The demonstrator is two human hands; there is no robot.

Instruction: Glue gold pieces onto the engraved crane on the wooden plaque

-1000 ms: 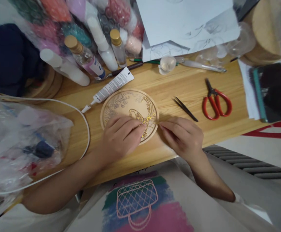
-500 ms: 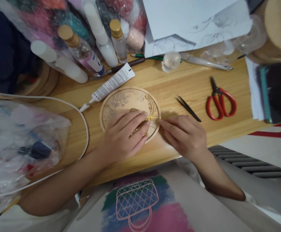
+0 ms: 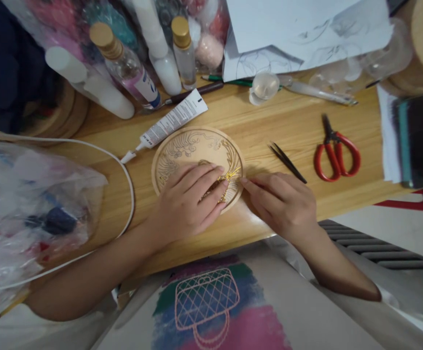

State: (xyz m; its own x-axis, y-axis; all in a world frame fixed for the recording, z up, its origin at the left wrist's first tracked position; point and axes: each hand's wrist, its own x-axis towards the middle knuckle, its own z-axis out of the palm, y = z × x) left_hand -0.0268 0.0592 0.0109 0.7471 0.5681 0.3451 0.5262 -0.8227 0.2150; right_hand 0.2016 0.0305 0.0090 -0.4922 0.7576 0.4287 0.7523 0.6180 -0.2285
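A round wooden disc (image 3: 193,146) with a drawn bird pattern lies on the wooden table (image 3: 269,126). My left hand (image 3: 187,201) rests flat on its lower half, fingers pressing down on thin gold wire (image 3: 228,176) laid on the pattern. My right hand (image 3: 284,204) sits at the disc's right edge, its fingertips pinched at the wire's end. A white glue tube (image 3: 167,125) lies just above and left of the disc. Black tweezers (image 3: 287,163) lie to the right of my right hand.
Red scissors (image 3: 337,153) lie at the right. Bottles (image 3: 127,73) and colourful bags stand at the back left, drawing papers (image 3: 306,29) at the back. A plastic bag (image 3: 29,209) and white cable (image 3: 129,189) lie left. A dark phone-like object (image 3: 420,138) sits far right.
My left hand slid slightly up over the disc and its fingers spread on the wire. My right hand stayed at the disc's right edge. The view shifted a little.
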